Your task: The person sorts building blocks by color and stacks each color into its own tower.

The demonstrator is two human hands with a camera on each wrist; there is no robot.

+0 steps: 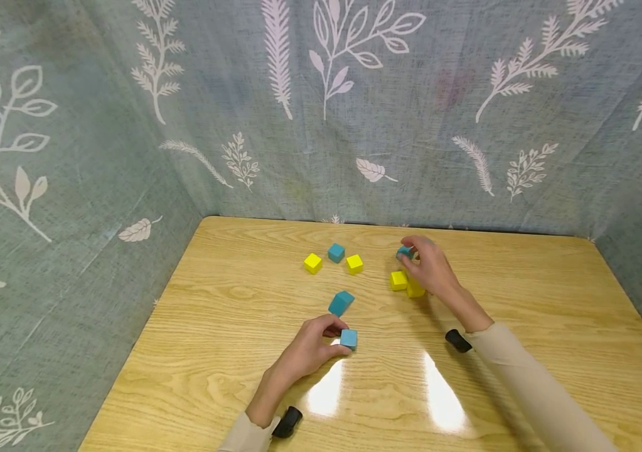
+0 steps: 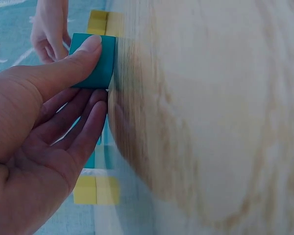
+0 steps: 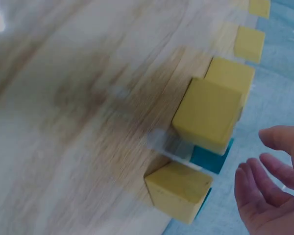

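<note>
My left hand pinches a blue cube near the front of the table. In the left wrist view, the thumb lies along one face of this cube. Just beyond it, a blue block with a slanted face lies on the wood. Farther right, my right hand reaches over two yellow blocks, one a cube, the other partly covered. Its fingertips overlap another blue block in the head view. In the right wrist view, thumb and fingers stand apart with nothing between them.
Toward the back of the wooden table sit a blue cube and two yellow cubes, one left, one right. Grey-blue leaf-patterned cloth hangs behind and along the sides. Black wrist cameras hang below both wrists.
</note>
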